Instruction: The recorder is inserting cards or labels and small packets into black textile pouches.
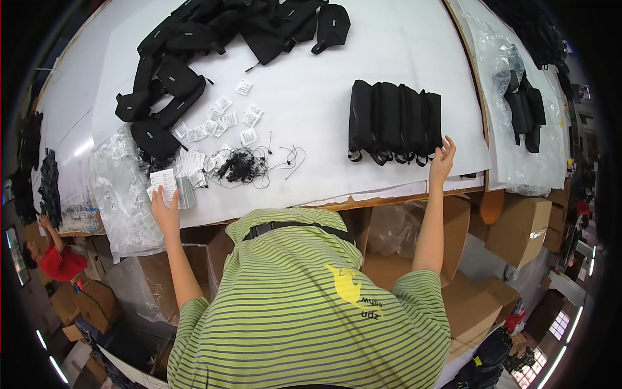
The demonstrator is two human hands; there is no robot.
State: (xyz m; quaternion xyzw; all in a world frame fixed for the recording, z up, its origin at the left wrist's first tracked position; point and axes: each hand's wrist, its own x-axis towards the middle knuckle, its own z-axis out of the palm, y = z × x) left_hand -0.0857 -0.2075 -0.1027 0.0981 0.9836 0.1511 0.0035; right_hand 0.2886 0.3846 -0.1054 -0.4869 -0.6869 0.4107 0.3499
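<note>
My left hand is at the left near edge of the table, its fingers and thumb closed on a white printed card. A stack of cards lies beside it. My right hand rests against the right end of a row of several black pouches, fingers stretched along the last one. Black loops stick out from the pouches' near ends. Between my hands, closer to the left one, lies a tangle of thin black cords. Small white labels are scattered beyond it.
A heap of black pouches covers the far left of the white-topped table. Clear plastic bags hang over its left edge. On the right, another surface holds plastic-wrapped black items. Cardboard boxes stand below. A person in red is at far left.
</note>
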